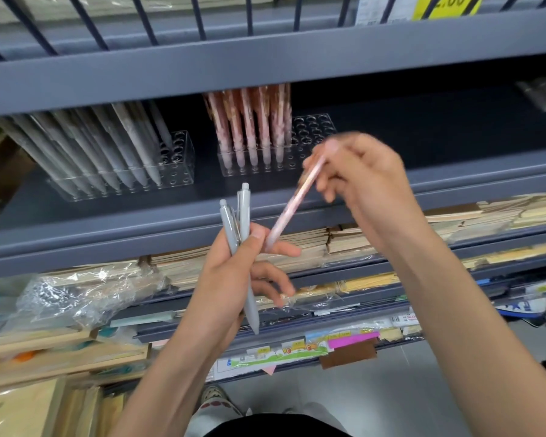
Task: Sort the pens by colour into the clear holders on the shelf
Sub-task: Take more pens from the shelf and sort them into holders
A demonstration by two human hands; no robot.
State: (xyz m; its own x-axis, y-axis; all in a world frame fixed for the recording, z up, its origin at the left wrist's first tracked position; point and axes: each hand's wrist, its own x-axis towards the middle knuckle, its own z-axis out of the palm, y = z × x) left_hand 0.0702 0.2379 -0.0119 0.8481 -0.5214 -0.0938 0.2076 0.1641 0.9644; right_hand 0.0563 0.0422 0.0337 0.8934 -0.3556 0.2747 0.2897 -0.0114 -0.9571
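The right hand (360,181) is pinching a pink pen (292,203), slanting tip-down toward the near left (blurry), while the left hand (234,272) is gripping upright grey pens (243,222).

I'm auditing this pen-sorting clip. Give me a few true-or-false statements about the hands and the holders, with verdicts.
1. The left hand grips grey pens. True.
2. The right hand is empty. False: it holds a pink pen.
3. Grey stock stands in the left holder. True.
4. Every hole of the right holder is filled. False: the holes at its right end are empty.
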